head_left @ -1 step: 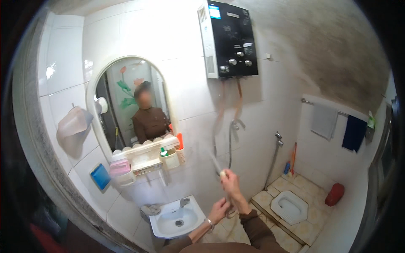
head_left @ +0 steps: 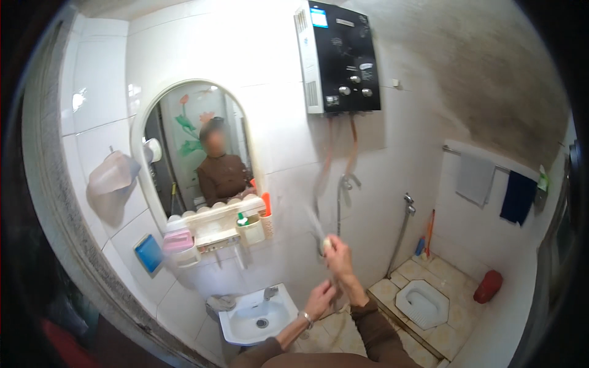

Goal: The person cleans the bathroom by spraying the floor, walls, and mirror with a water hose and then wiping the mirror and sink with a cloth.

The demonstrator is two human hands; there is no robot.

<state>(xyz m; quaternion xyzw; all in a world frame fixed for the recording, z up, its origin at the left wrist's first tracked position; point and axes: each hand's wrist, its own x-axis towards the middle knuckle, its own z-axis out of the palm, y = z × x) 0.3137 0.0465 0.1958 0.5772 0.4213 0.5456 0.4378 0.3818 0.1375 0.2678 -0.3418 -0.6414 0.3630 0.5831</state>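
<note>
Ahead of me, my right hand (head_left: pixel 341 265) is closed round a short, pale nozzle (head_left: pixel 326 245). From its tip a blurred whitish streak, apparently a water jet, runs up and left toward the tiled wall. Lower and slightly left is my left hand (head_left: pixel 321 299), a bracelet on its wrist, with bent fingers closed on what looks like a pale hose (head_left: pixel 336 287). Most of that hose is hidden by my hands and sleeve. To the left of my hands, a white washbasin (head_left: pixel 234 324) with a metal tap (head_left: pixel 270 293) stands against the wall.
An arched mirror (head_left: pixel 199 150) hangs above a shelf with cups and a pink-lidded box (head_left: pixel 178 240). Higher up is a black water heater (head_left: pixel 345 58) with pipes below. At right are a squat toilet (head_left: pixel 422 303), a towel rail with towels (head_left: pixel 475 178), and a red bundle (head_left: pixel 488 286).
The whole view has shifted slightly, so the wall fittings sit a little further right. Both hands keep their grips, and the right one is slightly higher in the picture.
</note>
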